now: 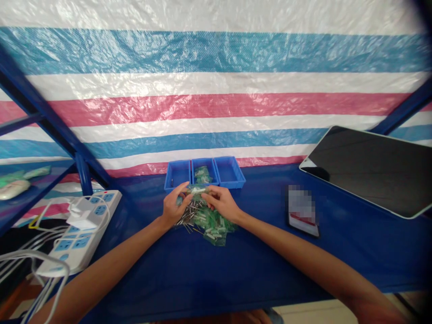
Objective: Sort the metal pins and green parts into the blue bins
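Observation:
My left hand point(175, 204) and my right hand point(221, 202) pinch a small clear plastic bag point(198, 191) between them, one at each side. Something pale lies inside the bag, too small to make out. Below the hands is a pile of thin metal rods point(189, 215), like nails or pins, on the blue table. Beside it, under my right hand, lies a heap of greenish clear bags point(214, 227) with white pieces in them. Just beyond my hands stand three joined blue trays; the middle tray point(211, 163) holds similar bags, and the left tray point(178, 165) has a small dark piece.
A white power strip point(97, 229) with plugs and tangled cables lies at the left. On the right are a phone point(302, 211) and a large dark-screened tablet or monitor point(371, 173). Blue frame posts and a striped plastic sheet point(216, 108) close off the back.

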Available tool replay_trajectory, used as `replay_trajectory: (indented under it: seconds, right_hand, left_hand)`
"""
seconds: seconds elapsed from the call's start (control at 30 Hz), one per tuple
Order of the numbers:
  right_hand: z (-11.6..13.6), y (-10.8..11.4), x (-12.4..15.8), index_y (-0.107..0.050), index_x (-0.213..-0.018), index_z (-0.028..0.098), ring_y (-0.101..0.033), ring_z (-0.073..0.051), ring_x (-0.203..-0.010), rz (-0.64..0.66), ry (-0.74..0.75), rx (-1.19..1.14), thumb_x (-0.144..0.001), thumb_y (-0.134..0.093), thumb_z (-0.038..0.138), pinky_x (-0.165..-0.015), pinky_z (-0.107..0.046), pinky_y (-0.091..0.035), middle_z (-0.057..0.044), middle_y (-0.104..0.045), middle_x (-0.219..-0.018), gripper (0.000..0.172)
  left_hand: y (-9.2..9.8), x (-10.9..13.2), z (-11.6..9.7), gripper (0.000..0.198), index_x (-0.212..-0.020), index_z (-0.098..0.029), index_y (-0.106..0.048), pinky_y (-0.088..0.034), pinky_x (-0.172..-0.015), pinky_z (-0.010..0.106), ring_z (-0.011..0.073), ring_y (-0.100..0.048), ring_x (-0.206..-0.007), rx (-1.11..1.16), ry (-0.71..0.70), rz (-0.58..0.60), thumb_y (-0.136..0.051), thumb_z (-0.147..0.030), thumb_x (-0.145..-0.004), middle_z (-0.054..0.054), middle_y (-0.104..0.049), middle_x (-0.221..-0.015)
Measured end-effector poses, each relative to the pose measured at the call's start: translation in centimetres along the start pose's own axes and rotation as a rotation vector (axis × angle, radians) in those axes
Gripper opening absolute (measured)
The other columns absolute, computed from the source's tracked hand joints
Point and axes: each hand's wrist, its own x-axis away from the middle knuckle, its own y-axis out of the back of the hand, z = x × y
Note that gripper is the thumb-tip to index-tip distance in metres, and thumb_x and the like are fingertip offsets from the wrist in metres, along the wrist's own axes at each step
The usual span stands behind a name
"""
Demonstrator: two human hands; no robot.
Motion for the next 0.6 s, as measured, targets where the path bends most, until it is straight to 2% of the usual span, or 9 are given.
replay_trajectory:
  seconds: [0.1, 0.17, 0.23, 0.3, 0.37, 0.43, 0.5, 0.6]
  right_hand:
    - [0.1, 0.2, -0.7, -0.063, -0.079, 0.015, -0.052, -0.01, -0.043, -0.075, -0.09, -0.186, -0.077, -0.066, 0.04, -0.043, -0.022, -0.043, 0.001, -0.061, -0.056, 0.025]
    - [0.2, 0.5, -1.2, -0.061, -0.099, 0.014, -0.062, -0.014, -0.056, -0.172, -0.111, -0.304, -0.075, -0.068, 0.038, -0.053, -0.026, -0.051, -0.004, -0.07, -0.075, 0.035]
    - [0.5, 0.9, -1.5, -0.051, -0.122, 0.016, -0.067, -0.016, -0.068, -0.226, -0.127, -0.337, -0.074, -0.069, 0.035, -0.061, -0.03, -0.055, -0.008, -0.07, -0.094, 0.055]
    - [0.8, 1.4, -1.8, -0.043, -0.131, 0.017, -0.067, -0.016, -0.066, -0.222, -0.131, -0.253, -0.074, -0.068, 0.032, -0.059, -0.03, -0.054, -0.008, -0.07, -0.096, 0.065]
    - [1.2, 1.9, -1.8, -0.051, -0.125, 0.017, -0.063, -0.014, -0.056, -0.199, -0.115, -0.074, -0.076, -0.064, 0.029, -0.053, -0.028, -0.051, -0.005, -0.07, -0.086, 0.052]
    - [1.6, 2.2, -1.8, -0.063, -0.105, 0.016, -0.058, -0.012, -0.05, -0.161, -0.078, 0.162, -0.077, -0.061, 0.025, -0.052, -0.026, -0.048, -0.002, -0.067, -0.076, 0.029]
    - [1.9, 2.2, -1.7, -0.067, -0.086, 0.017, -0.056, -0.011, -0.053, -0.092, -0.012, 0.412, -0.078, -0.061, 0.022, -0.056, -0.025, -0.045, -0.001, -0.065, -0.072, 0.011]
    - [1.8, 1.7, -1.2, -0.068, -0.083, 0.018, -0.055, -0.013, -0.064, 0.053, 0.081, 0.73, -0.077, -0.065, 0.02, -0.063, -0.026, -0.042, -0.001, -0.063, -0.074, 0.007]
  left_hand:
    - [-0.1, -0.1, 0.1, 0.034, -0.121, -0.015, -0.05, -0.052, -0.072, 0.025, 0.012, -0.062, -0.077, 0.077, 0.031, -0.045, -0.052, -0.026, -0.089, 0.005, -0.065, -0.09]
    - [-0.1, -0.2, 0.0, 0.029, -0.117, -0.015, -0.051, -0.052, -0.071, 0.024, 0.0126, -0.062, -0.082, 0.113, 0.057, -0.051, -0.051, -0.024, -0.089, 0.005, -0.064, -0.091]
    - [-0.1, -0.3, 0.0, 0.022, -0.109, -0.015, -0.055, -0.051, -0.07, 0.023, 0.0123, -0.061, -0.081, 0.112, 0.06, -0.04, -0.052, -0.021, -0.088, 0.005, -0.063, -0.089]
    - [-0.1, -0.4, -0.1, 0.016, -0.102, -0.015, -0.058, -0.051, -0.07, 0.023, 0.0122, -0.061, -0.08, 0.092, 0.037, -0.023, -0.051, -0.019, -0.088, 0.005, -0.064, -0.089]
    - [0.0, -0.3, -0.1, 0.013, -0.097, -0.015, -0.06, -0.051, -0.071, 0.024, 0.0128, -0.061, -0.081, 0.079, 0.012, -0.012, -0.051, -0.018, -0.088, 0.006, -0.064, -0.09]
    - [0.1, -0.3, -0.1, 0.013, -0.096, -0.015, -0.061, -0.051, -0.072, 0.025, 0.0133, -0.061, -0.081, 0.078, -0.003, -0.005, -0.051, -0.018, -0.088, 0.007, -0.064, -0.092]
    - [0.2, -0.4, -0.2, 0.013, -0.095, -0.015, -0.061, -0.05, -0.072, 0.025, 0.0134, -0.061, -0.081, 0.082, -0.017, 0.005, -0.051, -0.017, -0.088, 0.007, -0.064, -0.091]
    - [0.4, -0.6, -0.4, 0.012, -0.091, -0.015, -0.062, -0.049, -0.072, 0.025, 0.0134, -0.061, -0.081, 0.073, -0.038, 0.014, -0.051, -0.014, -0.087, 0.006, -0.064, -0.087]
